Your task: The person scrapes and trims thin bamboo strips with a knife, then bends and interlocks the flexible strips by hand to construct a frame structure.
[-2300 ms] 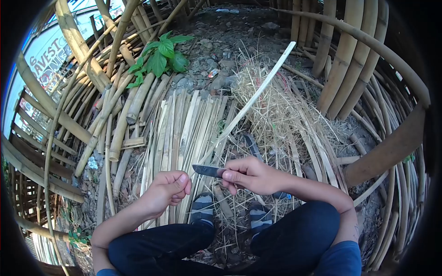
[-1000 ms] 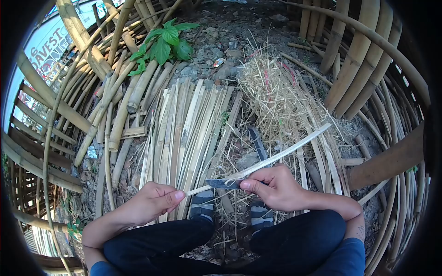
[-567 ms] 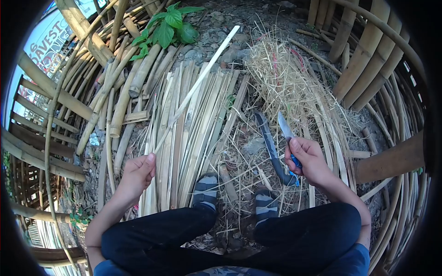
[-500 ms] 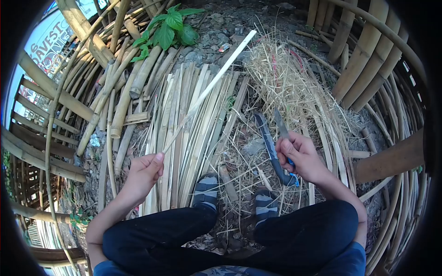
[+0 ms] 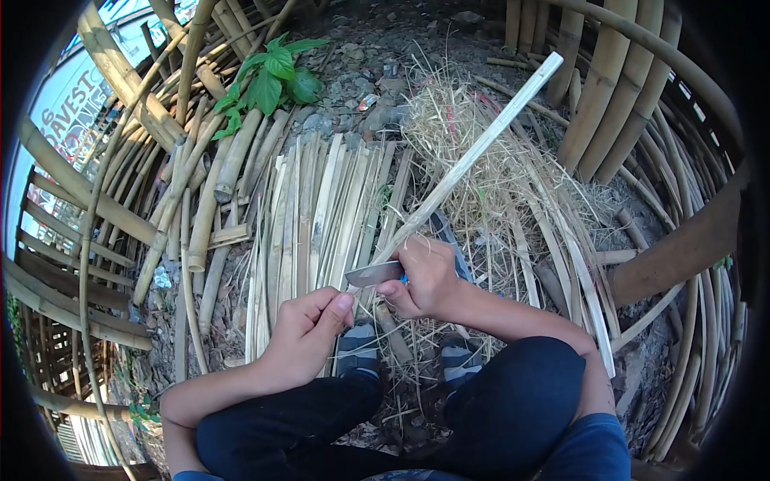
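Note:
A pale bamboo strip (image 5: 489, 136) slants from my left hand up to the right, its far end raised above the straw. My left hand (image 5: 305, 333) is closed, pinching the strip's near end between thumb and fingers. My right hand (image 5: 425, 276) is wrapped round the handle of a knife (image 5: 371, 275), which the fingers mostly hide. The blade points left and lies against the strip or very near it, just above my left thumb. Behind my right hand, a dark curved tool (image 5: 463, 267) on the ground is partly covered.
Split bamboo strips (image 5: 309, 208) lie in a row ahead of my feet. To their right is a heap of straw-like shavings (image 5: 473, 152). Bamboo poles (image 5: 601, 88) stand at the back right, and more poles (image 5: 228, 164) lean on the left by a green plant (image 5: 277, 72).
My right hand has moved left and down, bringing the knife to the strip near my left hand. My left hand has shifted right and down, and the strip's far end has swung right.

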Tool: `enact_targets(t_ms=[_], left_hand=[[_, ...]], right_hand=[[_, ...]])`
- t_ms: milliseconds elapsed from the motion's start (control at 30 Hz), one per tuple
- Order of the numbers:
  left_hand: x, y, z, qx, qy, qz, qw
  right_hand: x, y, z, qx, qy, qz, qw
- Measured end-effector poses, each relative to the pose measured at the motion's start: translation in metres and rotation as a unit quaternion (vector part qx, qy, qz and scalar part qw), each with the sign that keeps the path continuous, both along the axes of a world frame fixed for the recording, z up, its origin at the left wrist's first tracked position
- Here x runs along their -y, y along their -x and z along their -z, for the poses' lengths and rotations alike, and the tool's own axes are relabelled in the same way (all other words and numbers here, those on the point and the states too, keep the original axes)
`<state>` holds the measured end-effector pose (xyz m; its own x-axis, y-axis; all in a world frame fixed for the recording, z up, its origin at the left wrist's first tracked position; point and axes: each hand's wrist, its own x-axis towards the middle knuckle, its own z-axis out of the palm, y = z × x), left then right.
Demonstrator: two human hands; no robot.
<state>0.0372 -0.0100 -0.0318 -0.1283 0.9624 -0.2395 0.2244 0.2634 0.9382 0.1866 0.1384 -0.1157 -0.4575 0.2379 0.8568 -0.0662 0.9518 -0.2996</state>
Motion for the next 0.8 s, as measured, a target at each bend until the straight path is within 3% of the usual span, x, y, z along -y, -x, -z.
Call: enact_targets(t_ms=[100,333,433,500,567,600,700,767,800], left_hand=[[-0.002,-0.004,-0.001,0.015,-0.012,-0.004,1.000],[-0.003,0.000,0.009,0.064,0.000,-0.010,0.998],[-0.005,0.007,0.013,0.008,0.003,-0.023,1.000],[-0.005,0.017,0.016,-0.022,0.009,-0.046,0.999],[-0.004,0.022,0.019,-0.020,0.005,-0.058,0.998],[-0.004,0.025,0.019,-0.026,0.008,-0.058,0.998],[-0.006,0.029,0.026,-0.020,0.028,-0.049,0.998],[-0.008,0.034,0.032,-0.006,0.057,-0.047,0.997],[-0.010,0.036,0.032,-0.010,0.073,-0.043,0.996]], right_hand=[[-0.005,0.003,-0.005,-0.083,-0.022,0.091,0.992],[-0.004,-0.004,-0.008,-0.078,0.033,0.100,0.991],[-0.011,-0.021,0.017,-0.021,0.033,0.046,0.998],[-0.012,-0.036,0.056,0.106,0.069,-0.013,0.992],[0.004,-0.060,0.102,0.345,0.201,-0.042,0.916],[0.018,-0.068,0.128,0.347,0.203,-0.043,0.915],[0.039,-0.092,0.166,0.376,0.221,-0.010,0.900],[0.032,-0.103,0.167,0.414,0.116,0.142,0.892],[0.026,-0.110,0.169,0.422,0.148,0.194,0.873]])
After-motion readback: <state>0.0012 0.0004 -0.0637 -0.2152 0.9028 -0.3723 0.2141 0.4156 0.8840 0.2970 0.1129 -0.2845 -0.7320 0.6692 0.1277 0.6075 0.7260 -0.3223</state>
